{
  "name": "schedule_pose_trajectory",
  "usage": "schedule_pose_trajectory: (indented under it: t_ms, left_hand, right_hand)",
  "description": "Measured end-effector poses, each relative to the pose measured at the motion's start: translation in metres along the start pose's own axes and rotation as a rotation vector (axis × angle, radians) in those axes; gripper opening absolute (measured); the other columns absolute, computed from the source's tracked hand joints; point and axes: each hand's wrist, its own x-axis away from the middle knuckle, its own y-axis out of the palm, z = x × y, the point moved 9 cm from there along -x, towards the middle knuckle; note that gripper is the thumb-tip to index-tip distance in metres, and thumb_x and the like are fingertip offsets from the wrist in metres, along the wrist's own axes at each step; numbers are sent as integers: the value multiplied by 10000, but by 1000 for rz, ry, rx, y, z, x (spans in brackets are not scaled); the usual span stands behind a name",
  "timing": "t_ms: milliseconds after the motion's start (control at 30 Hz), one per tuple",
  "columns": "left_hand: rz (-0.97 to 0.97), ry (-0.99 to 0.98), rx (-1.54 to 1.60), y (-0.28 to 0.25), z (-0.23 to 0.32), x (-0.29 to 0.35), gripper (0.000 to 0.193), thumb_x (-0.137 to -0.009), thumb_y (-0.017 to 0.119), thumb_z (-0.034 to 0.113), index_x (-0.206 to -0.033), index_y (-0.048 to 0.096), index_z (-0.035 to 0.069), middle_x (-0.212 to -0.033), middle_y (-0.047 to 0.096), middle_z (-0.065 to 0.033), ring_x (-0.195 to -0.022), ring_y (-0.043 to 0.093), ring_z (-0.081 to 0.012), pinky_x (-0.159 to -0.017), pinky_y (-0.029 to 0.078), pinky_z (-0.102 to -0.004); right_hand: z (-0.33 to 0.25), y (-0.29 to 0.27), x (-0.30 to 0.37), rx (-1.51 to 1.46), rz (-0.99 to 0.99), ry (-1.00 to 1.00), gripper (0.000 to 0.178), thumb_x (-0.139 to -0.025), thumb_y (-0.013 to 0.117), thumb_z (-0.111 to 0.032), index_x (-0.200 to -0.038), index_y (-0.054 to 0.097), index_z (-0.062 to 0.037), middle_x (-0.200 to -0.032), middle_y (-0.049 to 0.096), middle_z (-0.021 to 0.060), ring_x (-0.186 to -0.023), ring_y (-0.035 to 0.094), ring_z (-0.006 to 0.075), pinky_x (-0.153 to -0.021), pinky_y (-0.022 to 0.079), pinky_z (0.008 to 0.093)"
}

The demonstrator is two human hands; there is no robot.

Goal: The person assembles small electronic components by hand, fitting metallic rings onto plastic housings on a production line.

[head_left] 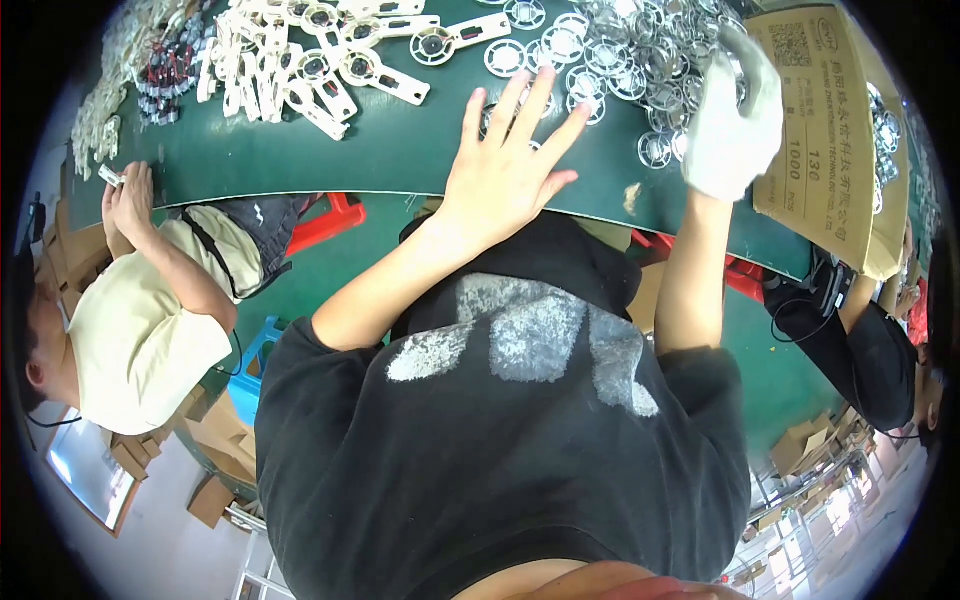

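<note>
My left hand [508, 180] is bare, its fingers spread wide over the green table, just below a few shiny metal rings [505, 57] with spoked centres. It holds nothing. On my right hand [735, 130] is a white glove. Its fingers curl at the right side of the heaped metal rings [640, 60], beside the cardboard box. Whatever lies within the gloved fingers is mostly hidden. To the left of the rings, several cream plastic parts [375, 72], each a round housing with a flat handle, lie in a loose pile.
An open cardboard box [800, 170] holding more metal rings stands at the table's right. Small motor-like parts [165, 80] with red wires lie far left on the green table [400, 165]. Co-workers sit at both sides; the left one's hands [130, 200] hold a small white part.
</note>
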Motion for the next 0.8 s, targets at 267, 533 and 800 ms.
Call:
schedule_pose_trajectory:
  t_ms: [267, 533, 800]
  left_hand:
    - [233, 45, 72, -21, -16, -56, 627, -868, 754, 406, -1418, 572, 167, -1494, 464, -189, -1426, 391, -381, -1159, 279, -604]
    - [235, -141, -286, -70, -123, -30, 524, -771, 848, 421, -1208, 692, 178, -1219, 607, -10, -1215, 506, -281, -1059, 316, -517]
    - [345, -54, -276, -83, -114, -36, 504, -846, 811, 324, -1294, 671, 141, -1138, 694, -18, -1045, 643, -214, -1009, 396, -428]
  right_hand:
    - [-9, 0, 20, -83, -34, -10, 215, -953, 603, 19, -1140, 708, 12, -1193, 709, 144, -1125, 668, 248, -1020, 507, 367]
    - [-13, 9, 13, -212, -24, -132, 208, -926, 619, 43, -1110, 711, 17, -1150, 727, 151, -1146, 666, 302, -1024, 504, 403]
    - [-61, 44, -12, -254, -326, -259, 383, -845, 695, 47, -1221, 706, -27, -1248, 696, 136, -1199, 644, 299, -1060, 480, 384]
